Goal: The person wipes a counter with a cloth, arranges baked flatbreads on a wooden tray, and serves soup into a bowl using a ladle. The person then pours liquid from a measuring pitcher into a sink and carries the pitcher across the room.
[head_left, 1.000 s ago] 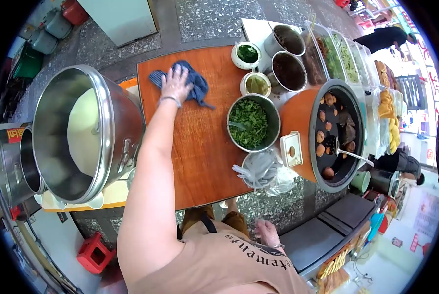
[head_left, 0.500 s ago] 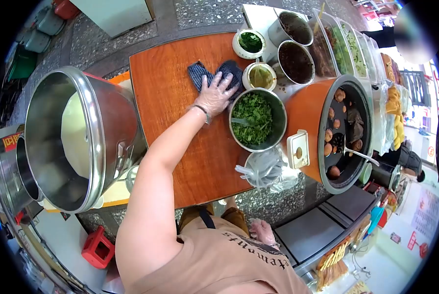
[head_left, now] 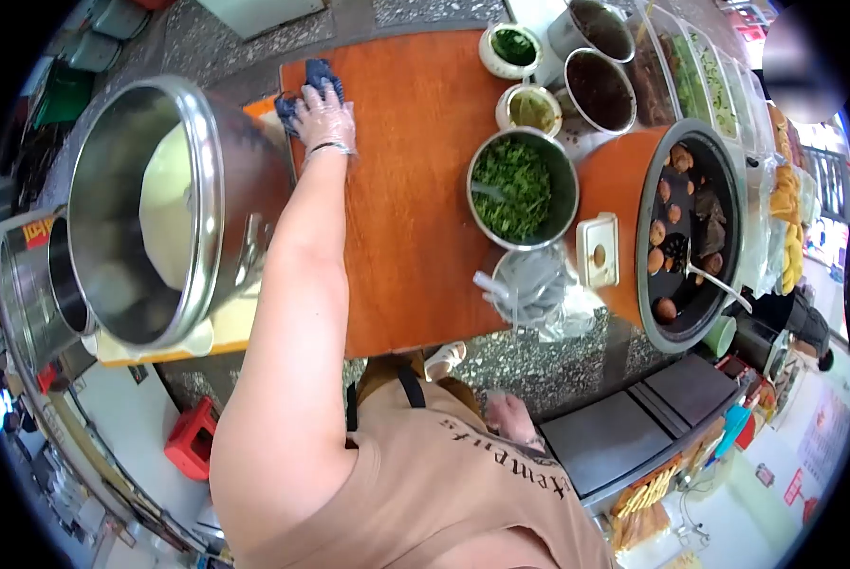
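Observation:
My left hand [head_left: 323, 119], in a clear plastic glove, presses on a dark blue striped cloth [head_left: 319, 74] at the far left corner of the orange-brown tabletop [head_left: 401, 209]. Its fingers are bent over the cloth, which bunches out beyond them. My right hand [head_left: 510, 415] hangs low beside my body, away from the table. It is blurred, and I cannot make out its fingers or anything in them. On the table's right side stands a steel pot of chopped green herbs [head_left: 512, 190], with a spoon handle in it.
A large steel drum [head_left: 207, 209] stands against the table's left side. Along the right are a white jar of chopped greens [head_left: 510, 52], a pot of green sauce [head_left: 529, 110], dark sauce containers [head_left: 600, 90], a bagged container [head_left: 529, 284] and an orange cooker holding eggs [head_left: 610, 199].
My left hand and the cloth have moved left across the tabletop, from beside the pots to the far left corner. The view has shifted slightly. My right hand stays low at my side.

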The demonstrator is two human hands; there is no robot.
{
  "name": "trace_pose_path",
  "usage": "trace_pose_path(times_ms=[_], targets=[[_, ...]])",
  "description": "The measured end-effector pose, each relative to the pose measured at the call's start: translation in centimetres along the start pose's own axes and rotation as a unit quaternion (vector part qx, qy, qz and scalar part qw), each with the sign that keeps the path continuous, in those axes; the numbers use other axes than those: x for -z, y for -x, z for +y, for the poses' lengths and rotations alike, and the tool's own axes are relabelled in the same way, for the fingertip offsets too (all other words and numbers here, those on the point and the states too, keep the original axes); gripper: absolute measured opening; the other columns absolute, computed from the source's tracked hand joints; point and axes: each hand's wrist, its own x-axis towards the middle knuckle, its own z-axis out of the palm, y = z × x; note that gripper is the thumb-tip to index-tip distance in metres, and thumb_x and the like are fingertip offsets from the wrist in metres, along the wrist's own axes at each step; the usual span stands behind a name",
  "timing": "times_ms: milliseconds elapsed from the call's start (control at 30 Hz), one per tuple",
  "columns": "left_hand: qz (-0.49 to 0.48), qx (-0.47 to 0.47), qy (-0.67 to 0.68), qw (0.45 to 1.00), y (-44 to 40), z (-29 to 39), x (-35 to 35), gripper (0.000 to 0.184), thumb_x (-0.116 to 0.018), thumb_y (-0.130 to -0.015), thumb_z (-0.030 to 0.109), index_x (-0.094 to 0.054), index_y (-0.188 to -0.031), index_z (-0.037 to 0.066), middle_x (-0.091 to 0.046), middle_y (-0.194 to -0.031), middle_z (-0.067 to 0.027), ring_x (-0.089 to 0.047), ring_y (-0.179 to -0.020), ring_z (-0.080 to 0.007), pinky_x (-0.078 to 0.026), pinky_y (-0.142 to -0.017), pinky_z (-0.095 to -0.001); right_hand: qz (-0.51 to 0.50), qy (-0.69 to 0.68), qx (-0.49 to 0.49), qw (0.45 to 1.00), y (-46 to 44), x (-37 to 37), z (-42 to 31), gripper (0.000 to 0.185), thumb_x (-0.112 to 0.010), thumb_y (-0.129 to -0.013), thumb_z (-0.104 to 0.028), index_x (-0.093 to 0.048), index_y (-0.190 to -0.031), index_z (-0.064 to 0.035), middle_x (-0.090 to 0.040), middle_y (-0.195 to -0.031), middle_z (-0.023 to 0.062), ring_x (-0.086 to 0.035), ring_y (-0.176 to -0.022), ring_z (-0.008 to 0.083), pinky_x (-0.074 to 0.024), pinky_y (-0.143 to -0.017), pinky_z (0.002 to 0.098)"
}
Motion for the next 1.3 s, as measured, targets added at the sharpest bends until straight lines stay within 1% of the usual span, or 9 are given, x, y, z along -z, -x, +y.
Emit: trace_pose_path(times_ms=[433, 600, 933, 1033, 1100, 1133, 1167, 1200, 1300], targets=[[-0.018, -0.059, 0.077, 0.995, 31.4, -1.3, 6.1, 0.062, -0.064, -0.084, 0.033, -0.043, -0.139, 0.012, -0.034, -0.144, -0.0202, -0.036, -0.127, -0.0419, -0.031, -0.104, -0.0551, -0.087, 0.211, 0.295, 0.928, 2.2, -2.4, -5.1, 0.029, -0.057, -0.091, -0.019, -0.058, -0.111, 0.0026, -0.062, -0.090, 0.0050, -0.056, -0.082, 0.0131, -0.0471, -0.076, 0.0279], [-0.028, -0.097, 0.123, 0.987, 43.5, -1.3, 7.5, 0.062, -0.065, -0.083, 0.029, -0.044, -0.138, 0.013, -0.034, -0.144, -0.0201, -0.035, -0.130, -0.0404, -0.031, -0.103, -0.0556, -0.125, 0.178, 0.275, 0.937, 5.7, -0.6, 0.9, 0.028, -0.057, -0.092, -0.020, -0.058, -0.109, 0.0018, -0.061, -0.088, 0.0043, -0.055, -0.079, 0.0119, -0.0466, -0.073, 0.0270], [-0.057, -0.067, 0.121, 0.989, 46.0, -6.2, 8.0, 0.065, -0.064, -0.077, 0.012, -0.040, -0.137, 0.004, -0.040, -0.138, -0.0240, -0.044, -0.120, -0.0420, -0.038, -0.103, -0.0468, -0.028, 0.016, 0.204, 0.978, 11.5, 1.7, 8.6, 0.019, -0.053, -0.093, -0.014, -0.058, -0.108, -0.0042, -0.062, -0.094, 0.0017, -0.057, -0.077, 0.0086, -0.0474, -0.064, 0.0231], [-0.126, -0.080, -0.020, 0.989, 42.3, -6.1, 9.0, 0.045, -0.037, -0.092, 0.011, -0.041, -0.137, 0.006, -0.038, -0.143, -0.0209, -0.043, -0.125, -0.0390, -0.043, -0.099, -0.0454, -0.001, -0.013, 0.199, 0.980, 11.3, -0.3, 10.3, 0.022, -0.056, -0.092, -0.017, -0.059, -0.109, -0.0033, -0.062, -0.092, 0.0019, -0.056, -0.075, 0.0088, -0.0462, -0.063, 0.0223], [-0.189, 0.020, 0.134, 0.973, 35.8, -7.6, 4.5, 0.034, -0.033, -0.097, 0.015, -0.046, -0.126, 0.003, -0.052, -0.129, -0.0226, -0.056, -0.113, -0.0376, -0.048, -0.089, -0.0490, 0.022, 0.012, 0.194, 0.981, 10.1, -2.1, 11.3, 0.027, -0.058, -0.090, -0.021, -0.061, -0.107, -0.0004, -0.062, -0.085, 0.0043, -0.058, -0.075, 0.0121, -0.0468, -0.064, 0.0260], [-0.051, -0.114, 0.083, 0.989, 33.3, -10.0, -4.0, 0.033, -0.043, -0.095, 0.019, -0.049, -0.122, 0.001, -0.057, -0.122, -0.0230, -0.059, -0.110, -0.0357, -0.048, -0.089, -0.0487, 0.031, 0.035, 0.209, 0.977, 10.1, -3.6, 10.9, 0.028, -0.058, -0.090, -0.023, -0.061, -0.104, 0.0008, -0.062, -0.083, 0.0069, -0.060, -0.076, 0.0154, -0.0477, -0.066, 0.0292], [-0.071, -0.113, 0.131, 0.982, 34.5, -8.3, 5.1, 0.037, -0.059, -0.086, 0.019, -0.053, -0.116, 0.000, -0.056, -0.123, -0.0225, -0.058, -0.111, -0.0365, -0.048, -0.090, -0.0473, 0.042, 0.058, 0.218, 0.973, 10.2, -5.6, 10.2, 0.030, -0.057, -0.089, -0.025, -0.061, -0.102, 0.0020, -0.063, -0.082, 0.0095, -0.061, -0.077, 0.0187, -0.0487, -0.069, 0.0324], [-0.272, -0.004, 0.140, 0.952, 35.2, -6.4, 12.7, 0.061, -0.072, -0.069, 0.019, -0.050, -0.122, -0.001, -0.051, -0.124, -0.0246, -0.051, -0.116, -0.0348, -0.040, -0.103, -0.0379, 0.068, 0.077, 0.242, 0.965, 10.7, -7.4, 9.1, 0.031, -0.057, -0.090, -0.027, -0.061, -0.099, 0.0023, -0.063, -0.082, 0.0123, -0.062, -0.079, 0.0220, -0.0486, -0.071, 0.0349], [-0.216, -0.183, 0.207, 0.937, 40.6, -7.5, 10.9, 0.046, -0.067, -0.073, 0.016, -0.051, -0.110, -0.006, -0.051, -0.113, -0.0284, -0.049, -0.108, -0.0423, -0.040, -0.097, -0.0447, 0.124, 0.092, 0.322, 0.934, 12.2, -12.5, 6.4, 0.032, -0.055, -0.090, -0.030, -0.061, -0.090, 0.0007, -0.063, -0.081, 0.0185, -0.062, -0.079, 0.0308, -0.0482, -0.073, 0.0398]])
